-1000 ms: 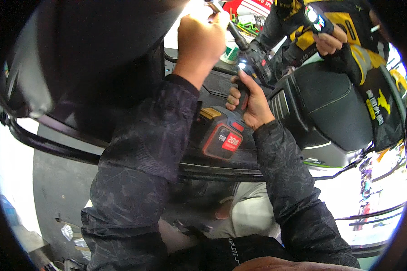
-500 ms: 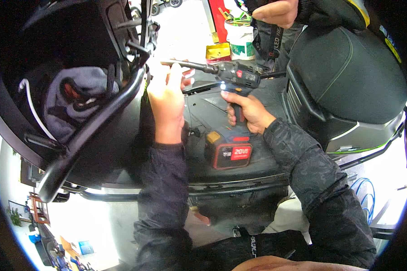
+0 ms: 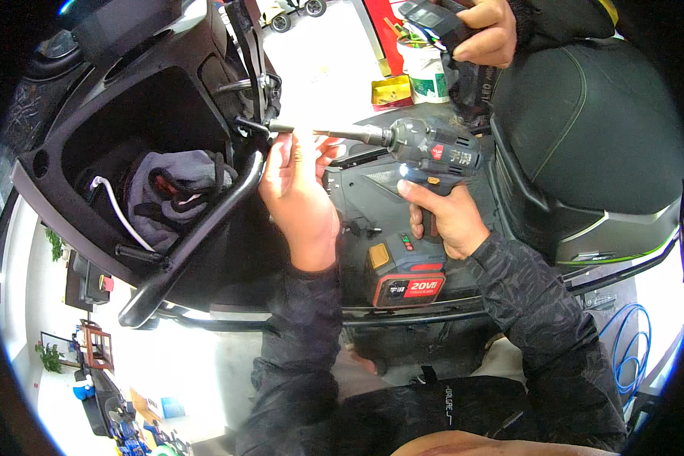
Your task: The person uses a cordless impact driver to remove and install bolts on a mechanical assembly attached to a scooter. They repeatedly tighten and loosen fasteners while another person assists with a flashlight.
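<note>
A black scooter fills most of the scene, its padded seat to the right, its flat footboard in the middle and its open front compartment to the left. A thick curved bar runs along the near right side of that compartment, inside which lie a crumpled grey cloth and a bent white cable. Above the footboard is a cordless driver, lying roughly level and pointing left, with a large red-edged battery at the near end of its grip. The right hand is wrapped around that grip, thumb by the small lit lamp. On the far side, between the seat and the floor, stands a white bucket of tools. The left hand, palm up, has its thumb and fingers closed around the driver's long shaft; glare makes it hard to tell whether the shaft's tip meets the bolt just beyond. Another person's hand grips a dark device at the far right, and a yellow tray sits just left of the bucket.
</note>
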### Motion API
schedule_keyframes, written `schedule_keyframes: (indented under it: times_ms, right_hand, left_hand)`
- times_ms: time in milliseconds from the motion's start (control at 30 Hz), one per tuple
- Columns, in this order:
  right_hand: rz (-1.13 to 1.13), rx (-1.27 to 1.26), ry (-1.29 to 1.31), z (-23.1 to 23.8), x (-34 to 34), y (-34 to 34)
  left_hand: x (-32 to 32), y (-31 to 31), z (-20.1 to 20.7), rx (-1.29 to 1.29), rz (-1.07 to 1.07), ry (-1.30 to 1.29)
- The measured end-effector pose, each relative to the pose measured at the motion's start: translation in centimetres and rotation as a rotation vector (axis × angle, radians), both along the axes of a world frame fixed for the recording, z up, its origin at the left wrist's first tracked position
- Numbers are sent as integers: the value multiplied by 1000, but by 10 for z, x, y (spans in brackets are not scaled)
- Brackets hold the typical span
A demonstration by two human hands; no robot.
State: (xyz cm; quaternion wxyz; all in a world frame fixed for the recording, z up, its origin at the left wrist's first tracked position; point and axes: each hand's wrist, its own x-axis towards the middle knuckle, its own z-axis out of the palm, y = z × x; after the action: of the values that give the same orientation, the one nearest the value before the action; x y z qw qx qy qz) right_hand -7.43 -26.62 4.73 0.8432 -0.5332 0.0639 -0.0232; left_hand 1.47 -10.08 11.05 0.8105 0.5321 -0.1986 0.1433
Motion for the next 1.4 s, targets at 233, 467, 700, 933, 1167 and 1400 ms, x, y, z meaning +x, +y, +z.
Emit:
schedule_keyframes:
  times_ms: [233,467,700,933,1167,1400]
  right_hand:
    - [-72,-55,-32,-5,4,3]
    - [121,35,160,22,3,-19]
    - [227,198,352,38,-6,-24]
    - [161,77,247,29,-4,-18]
    - [142,29,213,23,-1,-16]
    - [102,16,125,24,-4,-14]
  left_hand:
    - [2,4,1,-49,-57,54]
    - [0,-2,3,-31,29,18]
    - [4,-8,-2,-180,0,60]
    - [2,-9,-3,-187,2,90]
    - [1,-9,-2,-207,-12,102]
    - [3,-12,-3,-213,26,83]
